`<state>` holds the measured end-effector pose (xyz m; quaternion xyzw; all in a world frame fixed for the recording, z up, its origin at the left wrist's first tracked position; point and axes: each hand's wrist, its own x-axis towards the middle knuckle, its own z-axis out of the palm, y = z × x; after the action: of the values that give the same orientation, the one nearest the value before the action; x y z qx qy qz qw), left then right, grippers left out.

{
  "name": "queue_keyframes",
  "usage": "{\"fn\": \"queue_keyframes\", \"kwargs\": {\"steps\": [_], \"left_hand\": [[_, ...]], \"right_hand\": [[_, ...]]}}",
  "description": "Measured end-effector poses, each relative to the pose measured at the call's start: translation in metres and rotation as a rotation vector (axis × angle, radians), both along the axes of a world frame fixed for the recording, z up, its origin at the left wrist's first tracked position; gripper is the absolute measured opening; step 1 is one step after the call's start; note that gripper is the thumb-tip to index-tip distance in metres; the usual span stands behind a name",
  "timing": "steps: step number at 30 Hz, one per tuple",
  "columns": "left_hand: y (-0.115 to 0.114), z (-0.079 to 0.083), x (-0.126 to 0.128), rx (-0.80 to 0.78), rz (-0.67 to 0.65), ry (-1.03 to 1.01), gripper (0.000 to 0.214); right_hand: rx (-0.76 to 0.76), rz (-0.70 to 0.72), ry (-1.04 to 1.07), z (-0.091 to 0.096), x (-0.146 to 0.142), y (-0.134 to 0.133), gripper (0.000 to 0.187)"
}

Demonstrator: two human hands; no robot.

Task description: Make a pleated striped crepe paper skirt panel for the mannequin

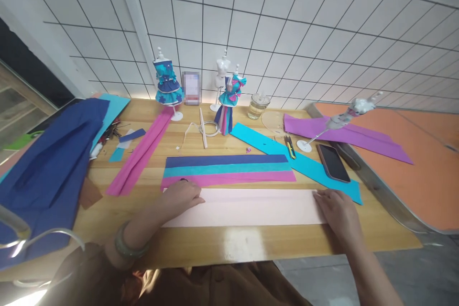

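Note:
A long pale pink strip of paper [251, 206] lies flat on the wooden table [118, 210] in front of me. My left hand [181, 197] presses on its left end with fingers curled down. My right hand [337, 208] lies flat on its right end, fingers together. Just beyond the strip lie three stacked strips: dark blue [225, 160], teal [229, 169] and magenta [233, 179]. A green bangle [125, 246] sits on my left wrist.
Dark blue cloth [46, 167] covers the left. A magenta strip [141, 150], a teal strip [304, 160], a phone [333, 162], snips [289, 147], a glass [258, 105], a purple sheet [344, 135] and small dressed mannequins [167, 83] [229, 100] stand behind. An orange table [423, 162] adjoins right.

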<state>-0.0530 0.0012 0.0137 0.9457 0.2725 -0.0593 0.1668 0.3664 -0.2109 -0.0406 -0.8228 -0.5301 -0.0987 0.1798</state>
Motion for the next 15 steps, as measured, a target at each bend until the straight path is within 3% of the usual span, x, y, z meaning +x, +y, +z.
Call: {"fn": "queue_keyframes", "kwargs": {"steps": [3, 11, 15], "left_hand": [[0.001, -0.001, 0.0, -0.003, 0.011, 0.011, 0.03], [0.0, -0.002, 0.0, 0.003, 0.01, 0.017, 0.028], [0.001, -0.005, 0.0, 0.01, 0.01, -0.002, 0.028]], "right_hand": [[-0.07, 0.116, -0.068, 0.003, -0.01, 0.002, 0.029], [-0.172, 0.035, -0.226, 0.006, -0.029, -0.002, 0.028], [-0.23, 0.087, -0.327, 0.001, -0.035, -0.013, 0.03]]}}
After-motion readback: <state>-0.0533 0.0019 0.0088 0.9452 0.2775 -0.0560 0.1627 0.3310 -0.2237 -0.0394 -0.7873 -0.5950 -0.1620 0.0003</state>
